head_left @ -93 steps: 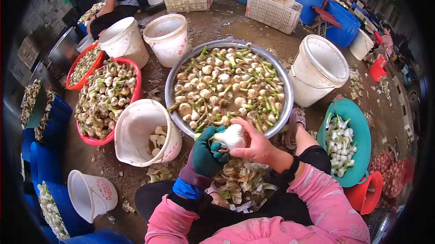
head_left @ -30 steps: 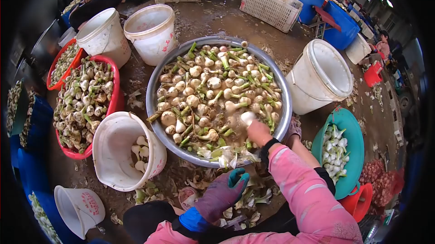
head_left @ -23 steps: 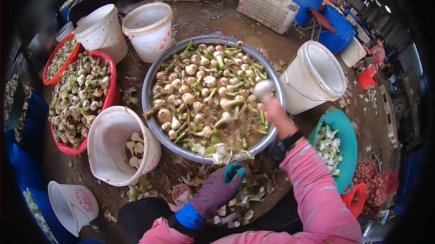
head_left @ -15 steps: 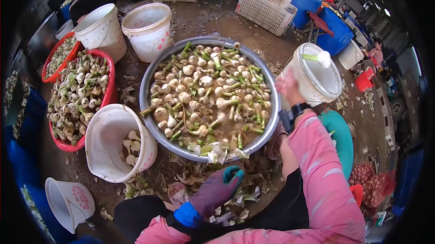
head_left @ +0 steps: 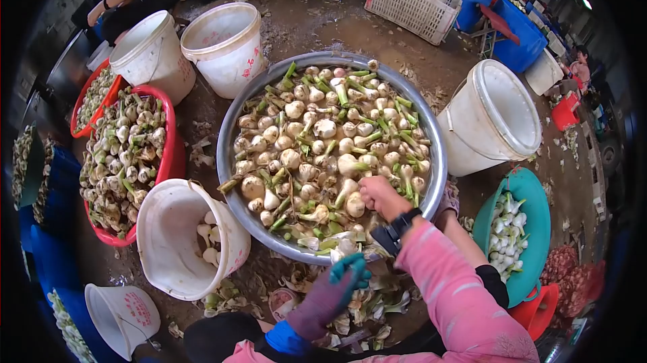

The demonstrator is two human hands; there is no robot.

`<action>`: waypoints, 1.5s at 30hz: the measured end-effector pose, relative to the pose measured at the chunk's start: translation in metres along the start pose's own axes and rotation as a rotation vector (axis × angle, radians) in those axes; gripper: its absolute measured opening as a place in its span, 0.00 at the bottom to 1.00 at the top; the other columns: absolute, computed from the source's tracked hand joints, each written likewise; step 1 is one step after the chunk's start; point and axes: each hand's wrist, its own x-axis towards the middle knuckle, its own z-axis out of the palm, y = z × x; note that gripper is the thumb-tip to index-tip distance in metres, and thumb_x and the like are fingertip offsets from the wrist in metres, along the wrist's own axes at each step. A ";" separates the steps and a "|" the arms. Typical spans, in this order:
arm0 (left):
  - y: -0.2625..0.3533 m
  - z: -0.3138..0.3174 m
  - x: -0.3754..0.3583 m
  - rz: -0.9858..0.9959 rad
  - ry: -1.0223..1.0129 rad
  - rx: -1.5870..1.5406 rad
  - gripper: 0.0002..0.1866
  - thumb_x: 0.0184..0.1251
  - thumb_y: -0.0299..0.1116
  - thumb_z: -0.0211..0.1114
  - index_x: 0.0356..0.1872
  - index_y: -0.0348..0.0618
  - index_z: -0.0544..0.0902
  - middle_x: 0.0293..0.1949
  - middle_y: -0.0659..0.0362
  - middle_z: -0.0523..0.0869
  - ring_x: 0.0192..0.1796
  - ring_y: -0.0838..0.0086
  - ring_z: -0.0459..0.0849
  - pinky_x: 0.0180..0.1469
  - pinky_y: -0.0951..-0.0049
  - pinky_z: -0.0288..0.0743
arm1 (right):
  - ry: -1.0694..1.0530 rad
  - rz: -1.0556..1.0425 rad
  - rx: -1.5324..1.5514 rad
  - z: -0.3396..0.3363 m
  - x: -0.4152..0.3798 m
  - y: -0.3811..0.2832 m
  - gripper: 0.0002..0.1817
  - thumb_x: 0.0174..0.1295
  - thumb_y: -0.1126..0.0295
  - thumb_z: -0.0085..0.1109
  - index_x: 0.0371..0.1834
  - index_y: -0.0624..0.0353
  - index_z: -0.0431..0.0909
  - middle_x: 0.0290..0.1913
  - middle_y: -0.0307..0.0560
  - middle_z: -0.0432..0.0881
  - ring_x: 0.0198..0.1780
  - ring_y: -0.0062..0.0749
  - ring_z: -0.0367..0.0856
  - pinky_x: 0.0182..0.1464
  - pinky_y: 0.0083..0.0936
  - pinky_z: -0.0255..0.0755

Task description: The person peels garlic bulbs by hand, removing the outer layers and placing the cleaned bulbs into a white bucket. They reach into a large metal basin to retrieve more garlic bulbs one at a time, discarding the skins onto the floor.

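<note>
The bare right hand point(head_left: 380, 196) is among round whitish garlic bulbs point(head_left: 325, 128), purple-teal gloved left hand point(head_left: 330, 295) nearby, but I cannot tell either grip.

Right arm point(head_left: 458, 289) outstretched, left fingers point(head_left: 349, 270) bent.

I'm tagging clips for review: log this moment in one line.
right hand: bare, at garlic in basin | left hand: gloved, near basin rim | green tub: holds white garlic

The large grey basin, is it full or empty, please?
Well filled: garlic bulbs cover nearly all the inside of the basin; their depth cannot be told.
</note>
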 end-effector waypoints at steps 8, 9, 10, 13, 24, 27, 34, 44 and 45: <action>0.030 -0.012 -0.025 -0.020 -0.277 -0.921 0.22 0.60 0.53 0.50 0.46 0.48 0.73 0.38 0.55 0.81 0.30 0.69 0.79 0.35 0.69 0.73 | 0.129 -1.197 -0.994 0.052 -0.194 0.024 0.13 0.46 0.75 0.51 0.38 0.58 0.69 0.30 0.54 0.75 0.33 0.51 0.74 0.33 0.37 0.69; 0.025 -0.012 -0.028 -0.001 -0.323 -0.931 0.22 0.60 0.53 0.50 0.45 0.48 0.73 0.38 0.55 0.81 0.30 0.69 0.79 0.35 0.69 0.73 | 0.197 -1.322 -0.965 0.051 -0.200 0.028 0.15 0.45 0.76 0.52 0.39 0.57 0.70 0.32 0.51 0.74 0.34 0.48 0.73 0.36 0.35 0.68; 0.023 -0.011 -0.033 0.032 -0.369 -0.889 0.22 0.61 0.53 0.50 0.46 0.48 0.73 0.38 0.56 0.81 0.31 0.70 0.79 0.36 0.69 0.72 | 0.205 -1.322 -1.067 0.048 -0.211 0.026 0.15 0.45 0.74 0.53 0.40 0.57 0.70 0.35 0.49 0.74 0.38 0.46 0.73 0.39 0.35 0.67; 0.008 -0.008 -0.045 0.087 -0.396 -0.867 0.19 0.65 0.47 0.46 0.50 0.48 0.71 0.41 0.53 0.80 0.35 0.68 0.80 0.41 0.70 0.74 | 0.191 -1.310 -1.228 0.040 -0.249 0.017 0.19 0.47 0.68 0.57 0.44 0.58 0.70 0.45 0.47 0.72 0.48 0.42 0.69 0.48 0.37 0.61; 0.009 0.001 -0.080 0.184 -0.398 -0.286 0.24 0.67 0.50 0.40 0.53 0.43 0.68 0.39 0.59 0.80 0.35 0.73 0.79 0.43 0.71 0.72 | 0.188 -1.463 -1.226 0.038 -0.288 0.024 0.14 0.48 0.73 0.50 0.40 0.63 0.73 0.35 0.47 0.75 0.36 0.39 0.74 0.39 0.31 0.68; 0.000 -0.001 -0.077 0.332 -0.276 -0.135 0.24 0.67 0.49 0.40 0.54 0.42 0.67 0.41 0.58 0.79 0.36 0.74 0.79 0.43 0.72 0.73 | 0.150 -1.476 -1.237 0.041 -0.283 0.024 0.17 0.47 0.73 0.50 0.43 0.64 0.73 0.35 0.46 0.75 0.36 0.37 0.75 0.39 0.29 0.69; 0.011 -0.009 -0.069 0.471 -0.047 0.010 0.22 0.67 0.43 0.45 0.55 0.38 0.65 0.44 0.56 0.76 0.44 0.71 0.77 0.46 0.71 0.73 | -0.054 -1.275 -0.809 0.057 -0.275 0.014 0.13 0.56 0.69 0.48 0.40 0.68 0.72 0.30 0.55 0.75 0.33 0.47 0.75 0.35 0.34 0.69; 0.007 0.012 -0.057 0.568 0.080 0.222 0.25 0.61 0.34 0.57 0.57 0.35 0.62 0.45 0.57 0.75 0.43 0.79 0.74 0.43 0.80 0.72 | -0.078 -1.269 -0.926 0.043 -0.272 0.023 0.12 0.57 0.70 0.46 0.41 0.67 0.68 0.27 0.57 0.75 0.28 0.49 0.75 0.30 0.36 0.69; 0.001 0.012 -0.054 0.600 0.111 0.250 0.25 0.61 0.33 0.57 0.57 0.35 0.63 0.45 0.57 0.75 0.44 0.79 0.74 0.45 0.80 0.71 | -0.007 -1.215 -1.060 0.044 -0.280 0.023 0.10 0.57 0.70 0.45 0.37 0.65 0.68 0.26 0.54 0.75 0.26 0.46 0.75 0.27 0.35 0.69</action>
